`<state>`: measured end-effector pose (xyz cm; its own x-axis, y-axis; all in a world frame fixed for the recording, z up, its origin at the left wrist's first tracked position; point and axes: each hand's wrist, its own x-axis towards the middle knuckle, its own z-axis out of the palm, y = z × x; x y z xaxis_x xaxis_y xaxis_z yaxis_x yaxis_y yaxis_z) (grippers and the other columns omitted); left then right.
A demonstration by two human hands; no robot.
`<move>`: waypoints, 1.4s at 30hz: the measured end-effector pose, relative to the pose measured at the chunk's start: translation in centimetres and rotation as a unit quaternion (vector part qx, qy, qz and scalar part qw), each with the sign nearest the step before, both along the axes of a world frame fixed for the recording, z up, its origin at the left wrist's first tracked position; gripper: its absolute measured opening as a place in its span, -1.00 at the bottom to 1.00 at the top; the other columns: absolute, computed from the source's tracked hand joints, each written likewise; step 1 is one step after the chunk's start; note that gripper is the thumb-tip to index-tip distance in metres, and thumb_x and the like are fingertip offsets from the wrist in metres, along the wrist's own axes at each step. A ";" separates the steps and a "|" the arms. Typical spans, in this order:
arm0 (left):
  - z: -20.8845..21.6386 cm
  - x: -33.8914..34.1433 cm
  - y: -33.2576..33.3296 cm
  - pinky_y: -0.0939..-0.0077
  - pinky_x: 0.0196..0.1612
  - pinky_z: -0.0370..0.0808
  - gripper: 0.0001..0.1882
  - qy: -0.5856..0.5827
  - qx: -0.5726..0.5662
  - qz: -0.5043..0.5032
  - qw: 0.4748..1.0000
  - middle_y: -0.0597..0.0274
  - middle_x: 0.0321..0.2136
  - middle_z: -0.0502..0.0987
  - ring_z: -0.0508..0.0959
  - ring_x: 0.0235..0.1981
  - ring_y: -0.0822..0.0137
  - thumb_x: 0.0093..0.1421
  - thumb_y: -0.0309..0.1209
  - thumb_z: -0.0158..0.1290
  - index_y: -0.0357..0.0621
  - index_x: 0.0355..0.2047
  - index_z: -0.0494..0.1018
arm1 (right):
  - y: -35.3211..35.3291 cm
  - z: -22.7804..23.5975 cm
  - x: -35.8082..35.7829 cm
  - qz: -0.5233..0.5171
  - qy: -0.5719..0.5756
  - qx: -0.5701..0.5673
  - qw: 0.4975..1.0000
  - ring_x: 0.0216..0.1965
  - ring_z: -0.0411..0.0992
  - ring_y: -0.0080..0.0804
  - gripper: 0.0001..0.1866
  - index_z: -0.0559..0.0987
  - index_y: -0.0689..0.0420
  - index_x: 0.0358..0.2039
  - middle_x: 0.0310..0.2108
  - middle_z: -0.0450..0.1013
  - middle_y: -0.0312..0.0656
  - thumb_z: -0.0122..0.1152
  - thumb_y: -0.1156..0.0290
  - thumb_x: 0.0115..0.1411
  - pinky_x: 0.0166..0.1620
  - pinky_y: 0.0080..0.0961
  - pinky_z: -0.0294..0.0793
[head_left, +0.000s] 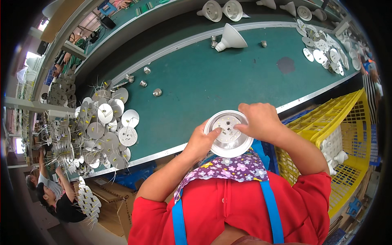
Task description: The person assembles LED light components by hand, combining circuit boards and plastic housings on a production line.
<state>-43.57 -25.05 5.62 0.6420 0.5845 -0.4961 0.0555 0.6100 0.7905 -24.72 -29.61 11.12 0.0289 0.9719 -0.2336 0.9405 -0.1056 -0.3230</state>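
Observation:
Just past the near edge of the green workbench, I hold a white lamp housing (231, 152) with its wide mouth facing up. Inside it sits a round white LED board (227, 123) with small yellowish chips. My left hand (199, 141) is closed round the housing's left side, its thumb over the rim on the board. On the opposite side my right hand (261, 121) grips the rim, the thumb pressed on the board's right edge. The fingers under the housing are hidden. Another white lamp housing (233, 38) lies on its side at the bench's far edge.
Wired round boards (105, 113) heap up at the left. Several metal screw caps (157, 92) lie beyond them. A second pile of white discs (322, 51) is far right. A yellow plastic basket (361, 143) stands by my right arm. Co-workers (52, 198) are at lower left.

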 end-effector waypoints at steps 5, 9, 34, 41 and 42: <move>0.3 -0.2 0.1 0.49 0.02 0.36 -0.61 0.044 0.079 -0.023 0.996 0.06 -0.09 0.45 0.44 -0.06 0.34 0.20 -0.57 -0.13 -0.34 0.06 0.26 | -0.2 0.1 -0.3 -0.007 0.009 0.007 1.000 -0.45 0.47 -0.02 -0.58 0.48 0.15 -0.40 -0.55 0.48 -0.02 0.32 0.08 -0.12 -0.38 -0.18 0.43; 1.0 -1.0 0.1 0.50 0.03 0.33 -0.61 0.051 0.248 -0.050 0.966 0.07 -0.06 0.45 0.44 -0.05 0.33 0.19 -0.61 -0.15 -0.25 0.05 0.30 | -0.9 0.9 -0.3 0.036 0.034 0.035 0.998 -0.48 0.48 -0.16 -0.59 0.45 0.18 -0.43 -0.51 0.47 -0.07 0.31 0.10 -0.07 -0.41 -0.33 0.46; 3.4 -2.2 -2.3 0.39 -0.10 0.48 -0.26 0.033 0.637 -0.146 0.756 0.18 -0.06 0.45 0.49 -0.14 0.17 -0.33 -0.78 0.01 -0.08 -0.01 0.38 | 1.6 -2.0 0.3 -0.102 0.454 -0.015 0.885 -0.38 0.40 -0.61 -0.88 0.54 0.27 -0.39 -0.42 0.49 -0.28 0.11 0.48 0.12 -0.26 -0.64 0.39; 3.8 -2.2 -2.7 0.40 -0.12 0.49 -0.30 0.042 0.662 -0.125 0.738 0.18 -0.07 0.46 0.50 -0.17 0.16 -0.31 -0.77 -0.01 -0.09 -0.03 0.40 | 1.0 -1.8 -0.4 0.127 0.169 0.333 0.919 -0.36 0.44 -0.30 -0.96 0.54 0.13 -0.49 -0.55 0.40 -0.26 0.13 0.48 0.05 -0.13 -0.44 0.39; 3.5 -2.3 -2.9 0.40 -0.12 0.49 -0.30 0.037 0.647 -0.129 0.751 0.18 -0.07 0.46 0.51 -0.17 0.16 -0.31 -0.77 -0.01 -0.09 -0.03 0.40 | 0.8 -1.8 -0.2 0.191 0.107 0.335 0.917 -0.35 0.44 -0.27 -0.95 0.55 0.10 -0.48 -0.53 0.42 -0.28 0.13 0.45 0.06 -0.09 -0.41 0.38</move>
<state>-45.88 -27.97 9.15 0.8156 0.4686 0.3395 0.1124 -0.7038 0.7015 -24.88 -28.84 9.35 -0.3192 0.8294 0.4585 0.7750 0.5069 -0.3774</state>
